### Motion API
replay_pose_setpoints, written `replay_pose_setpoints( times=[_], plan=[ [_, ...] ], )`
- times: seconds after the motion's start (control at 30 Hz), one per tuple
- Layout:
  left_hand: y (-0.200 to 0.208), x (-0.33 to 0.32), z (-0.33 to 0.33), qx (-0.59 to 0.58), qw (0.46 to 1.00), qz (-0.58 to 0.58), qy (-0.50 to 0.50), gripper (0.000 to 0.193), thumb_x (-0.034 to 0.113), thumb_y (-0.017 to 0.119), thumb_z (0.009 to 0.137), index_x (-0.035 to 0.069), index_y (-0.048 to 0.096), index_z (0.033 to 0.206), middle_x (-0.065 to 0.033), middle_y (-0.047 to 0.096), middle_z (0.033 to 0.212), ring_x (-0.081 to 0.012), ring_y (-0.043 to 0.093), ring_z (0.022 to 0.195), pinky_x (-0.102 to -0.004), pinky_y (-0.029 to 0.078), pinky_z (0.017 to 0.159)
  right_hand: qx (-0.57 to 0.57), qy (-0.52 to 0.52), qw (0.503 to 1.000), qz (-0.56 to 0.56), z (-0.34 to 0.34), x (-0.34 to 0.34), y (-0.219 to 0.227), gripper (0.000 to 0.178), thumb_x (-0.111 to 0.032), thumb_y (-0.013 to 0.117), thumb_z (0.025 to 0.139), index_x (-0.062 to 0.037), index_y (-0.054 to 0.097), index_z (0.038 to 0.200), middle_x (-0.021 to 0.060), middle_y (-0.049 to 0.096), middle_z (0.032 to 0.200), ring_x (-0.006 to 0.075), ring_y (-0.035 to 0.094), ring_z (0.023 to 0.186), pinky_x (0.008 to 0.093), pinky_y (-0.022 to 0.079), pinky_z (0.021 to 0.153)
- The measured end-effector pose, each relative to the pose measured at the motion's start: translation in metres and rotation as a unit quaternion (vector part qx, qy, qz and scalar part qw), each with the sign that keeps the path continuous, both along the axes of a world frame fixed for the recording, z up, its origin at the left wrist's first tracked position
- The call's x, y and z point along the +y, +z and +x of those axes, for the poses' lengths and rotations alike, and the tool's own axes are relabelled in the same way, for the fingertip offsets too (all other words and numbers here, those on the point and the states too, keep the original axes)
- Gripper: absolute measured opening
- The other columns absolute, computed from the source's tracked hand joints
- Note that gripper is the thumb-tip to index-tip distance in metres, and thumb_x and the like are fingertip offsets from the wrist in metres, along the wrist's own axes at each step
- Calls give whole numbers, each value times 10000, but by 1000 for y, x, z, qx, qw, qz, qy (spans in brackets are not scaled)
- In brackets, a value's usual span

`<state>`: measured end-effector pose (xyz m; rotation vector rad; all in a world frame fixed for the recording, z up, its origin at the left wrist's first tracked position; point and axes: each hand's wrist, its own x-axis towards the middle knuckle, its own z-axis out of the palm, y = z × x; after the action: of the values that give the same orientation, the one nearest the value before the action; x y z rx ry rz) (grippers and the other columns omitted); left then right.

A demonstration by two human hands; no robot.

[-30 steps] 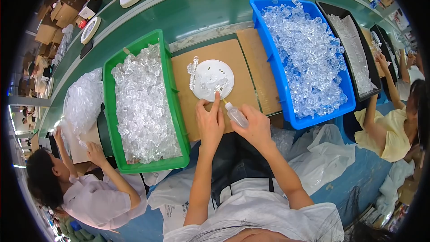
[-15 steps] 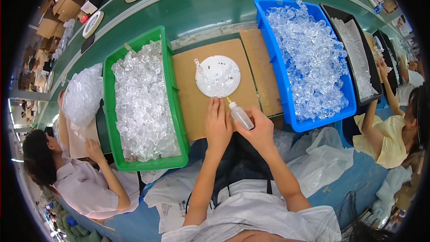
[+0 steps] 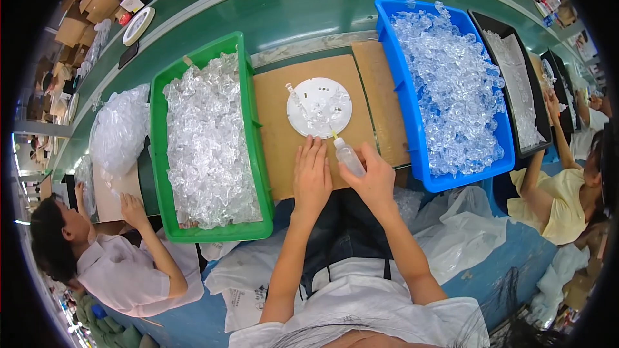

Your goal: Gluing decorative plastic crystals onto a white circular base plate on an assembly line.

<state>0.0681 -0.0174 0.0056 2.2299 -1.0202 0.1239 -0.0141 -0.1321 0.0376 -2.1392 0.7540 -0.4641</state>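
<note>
A round white disc [image 3: 308, 95] lies on a sheet of brown cardboard [image 3: 274, 167], with several clear plastic pieces on it. In my right hand [image 3: 374, 180] is a translucent squeeze bottle [image 3: 349, 158], tilted so that its thin yellowish tip meets the disc's near edge. My left hand [image 3: 313, 171] lies palm down with its fingers stretched out, the fingertips at the disc's near rim. Nothing shows in that hand.
A green bin [image 3: 250, 116] full of clear plastic pieces stands on the left, and a blue bin [image 3: 403, 84] of similar pieces on the right. Beyond it is a black tray [image 3: 543, 135]. A co-worker [image 3: 129, 270] sits at left, another [image 3: 554, 200] at right.
The bottle's tip has shifted slightly right along the disc's near edge. My left fingers have moved up a little against the rim. The whole view has shifted slightly.
</note>
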Motion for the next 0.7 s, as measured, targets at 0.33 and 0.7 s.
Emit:
replay_pose_setpoints(
  times=[0.33, 0.7],
  plan=[
    [-6, 5, -1, 14, 1000, 8, -10, 357, 8, 489, 860, -1, 531, 1214, -178, 494, 1328, -344, 412, 1285, -491, 287, 1074, 9, 28, 999, -33, -5, 5, 0, 282, -261, 702, 722, -70, 545, 857, 99, 605, 794, 308, 614, 719, 399, 479, 591],
    [-18, 14, -4, -10, 998, -60, 24, 391, -36, 541, 751, -10, 594, 1138, -188, 511, 1280, -375, 408, 1279, -529, 306, 1058, -33, 32, 998, -41, 3, 11, -2, 283, -230, 717, 701, -51, 603, 888, 105, 604, 688, 266, 610, 606, 342, 477, 551]
  ],
)
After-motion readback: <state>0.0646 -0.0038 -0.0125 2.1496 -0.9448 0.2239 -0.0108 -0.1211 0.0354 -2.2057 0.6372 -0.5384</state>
